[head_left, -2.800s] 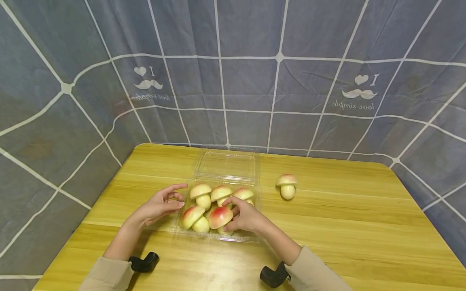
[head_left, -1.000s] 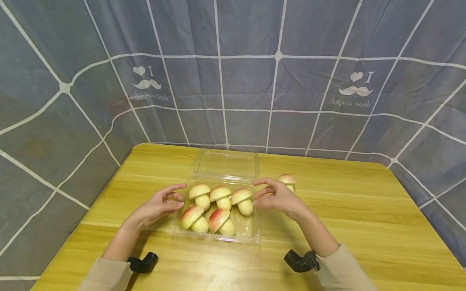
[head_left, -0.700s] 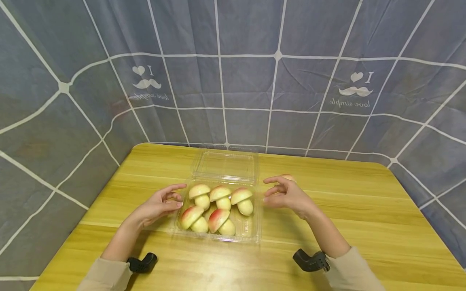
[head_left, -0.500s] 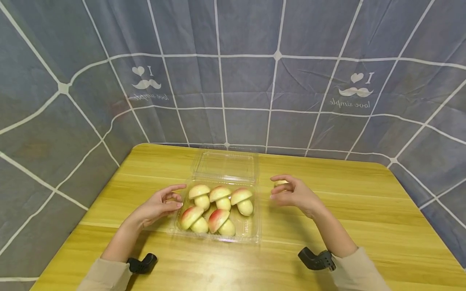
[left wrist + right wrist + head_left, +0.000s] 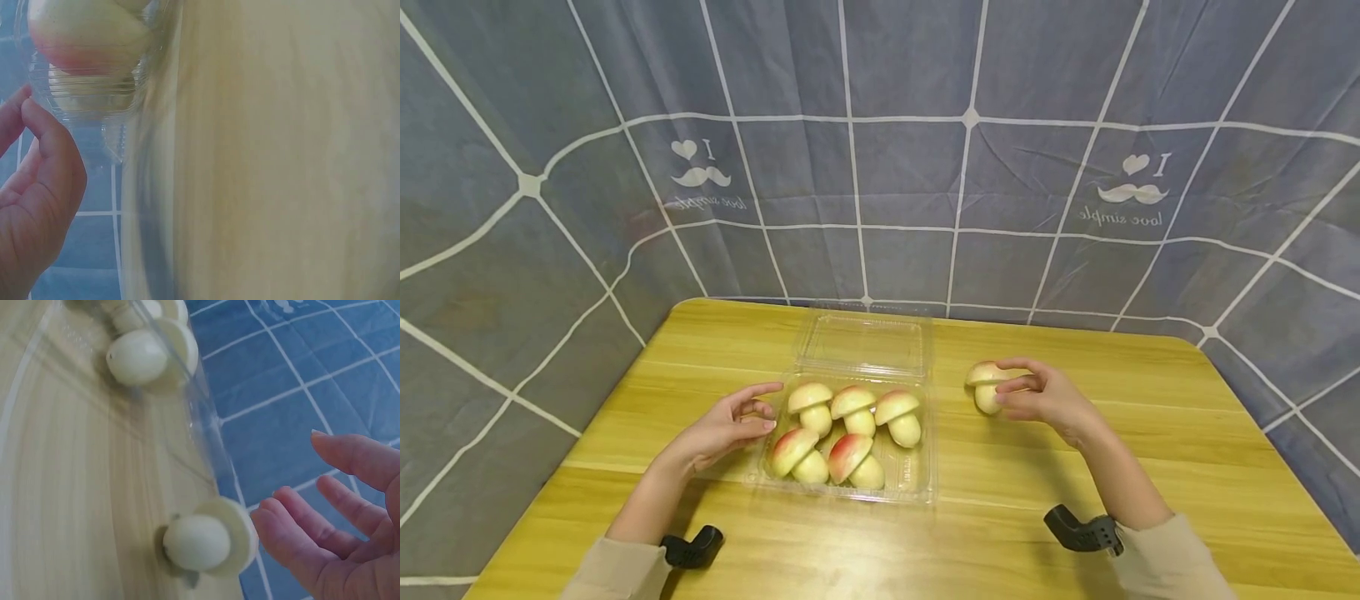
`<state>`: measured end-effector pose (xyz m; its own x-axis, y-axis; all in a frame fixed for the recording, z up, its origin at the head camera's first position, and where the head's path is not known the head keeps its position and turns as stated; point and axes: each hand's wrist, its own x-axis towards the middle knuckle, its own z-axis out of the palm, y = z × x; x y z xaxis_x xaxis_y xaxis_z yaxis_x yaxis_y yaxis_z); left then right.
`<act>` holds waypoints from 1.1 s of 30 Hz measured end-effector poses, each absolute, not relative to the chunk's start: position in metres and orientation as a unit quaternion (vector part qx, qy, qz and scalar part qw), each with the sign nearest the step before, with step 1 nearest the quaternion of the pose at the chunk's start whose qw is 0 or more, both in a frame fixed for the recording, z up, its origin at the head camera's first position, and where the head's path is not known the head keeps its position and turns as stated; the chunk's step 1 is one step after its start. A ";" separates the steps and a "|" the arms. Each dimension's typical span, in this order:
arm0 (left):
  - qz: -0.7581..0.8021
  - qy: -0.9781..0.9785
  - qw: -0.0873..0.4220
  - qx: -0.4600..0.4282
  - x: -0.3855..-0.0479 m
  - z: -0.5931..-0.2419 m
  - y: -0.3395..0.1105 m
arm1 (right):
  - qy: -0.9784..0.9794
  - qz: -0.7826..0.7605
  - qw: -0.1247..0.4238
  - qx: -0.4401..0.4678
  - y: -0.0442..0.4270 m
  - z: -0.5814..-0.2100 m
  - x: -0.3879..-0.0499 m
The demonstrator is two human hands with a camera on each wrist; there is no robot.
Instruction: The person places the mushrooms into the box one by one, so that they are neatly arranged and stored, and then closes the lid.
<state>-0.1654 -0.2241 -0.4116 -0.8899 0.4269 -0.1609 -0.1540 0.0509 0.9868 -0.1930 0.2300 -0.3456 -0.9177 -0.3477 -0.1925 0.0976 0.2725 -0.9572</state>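
Observation:
A clear plastic clamshell box (image 5: 917,492) stands on the table with its lid (image 5: 863,343) folded back. Several mushroom-shaped pieces lie inside in two rows; a front-row mushroom (image 5: 857,461) has a red-tinged cap and pale stem. At the box's left side is my left hand (image 5: 726,429), fingers loosely bent and holding nothing; in the left wrist view its fingertips are close to the box wall (image 5: 94,112). To the right of the box sits a lone mushroom (image 5: 987,388). My right hand (image 5: 1045,398) is beside it, fingers spread and bent, and the right wrist view shows them apart from its stem (image 5: 197,542).
The wooden table (image 5: 1075,467) is bounded at the back and sides by a grey-blue curtain (image 5: 910,175) with white lines. The front right part of the box holds no mushroom. Black wrist cameras (image 5: 1078,531) sit on both forearms.
My right hand has let go of the front-row mushroom in the box, then moved right past the box's edge to the lone mushroom. The left hand has stayed in place.

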 end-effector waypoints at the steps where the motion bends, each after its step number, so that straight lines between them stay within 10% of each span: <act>1: 0.681 0.693 0.213 0.099 -0.166 -0.412 -0.224 | 0.776 -0.598 0.185 -0.078 0.232 -0.346 -0.194; 33: 0.681 0.693 0.214 0.103 -0.165 -0.412 -0.225 | 0.774 -0.608 0.176 -0.012 0.251 -0.388 -0.216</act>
<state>-0.1647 -0.2248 -0.4123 -0.8873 0.4337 -0.1567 -0.1489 0.0523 0.9875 -0.2163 0.2511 -0.3880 -0.9375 -0.2333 -0.2583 0.1959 0.2595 -0.9457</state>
